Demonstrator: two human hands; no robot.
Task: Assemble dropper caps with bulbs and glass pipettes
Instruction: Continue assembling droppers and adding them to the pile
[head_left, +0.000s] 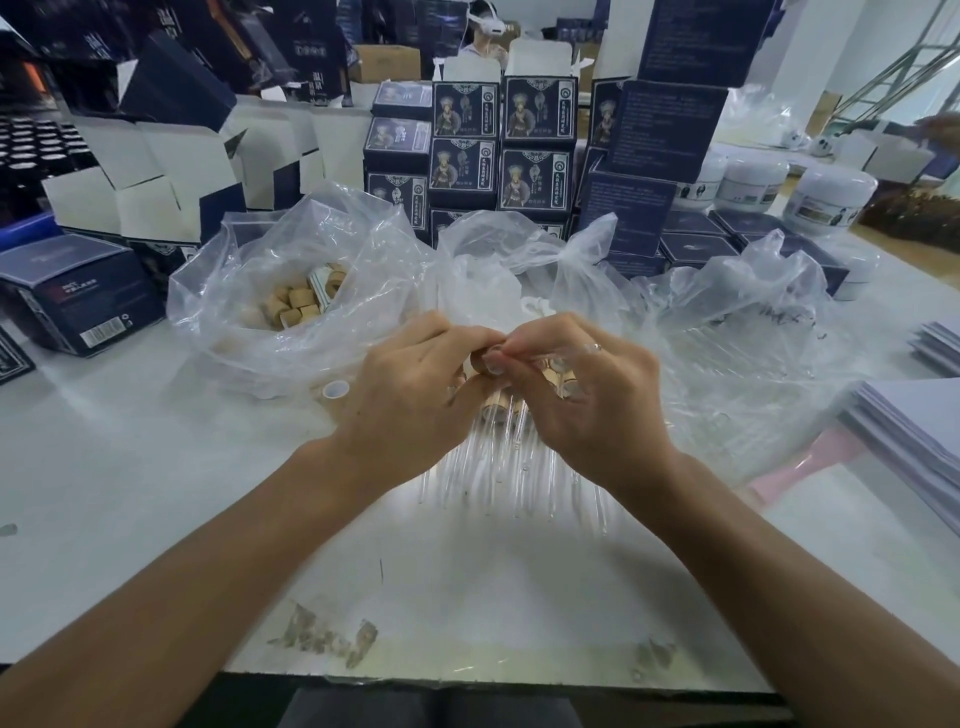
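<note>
At a white worktable stacked along its far side with dark blue product boxes, three clear plastic bags stand open; the left bag holds tan wooden caps. Both hands meet above a fan of glass pipettes lying on the table. The left hand curls its fingers around one wooden cap, while the right hand pinches at that cap's end and cradles further caps in its curled fingers.

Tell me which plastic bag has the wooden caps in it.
The left bag: tan caps show through its open top. The middle bag holds white parts; the right bag looks clear.
</note>
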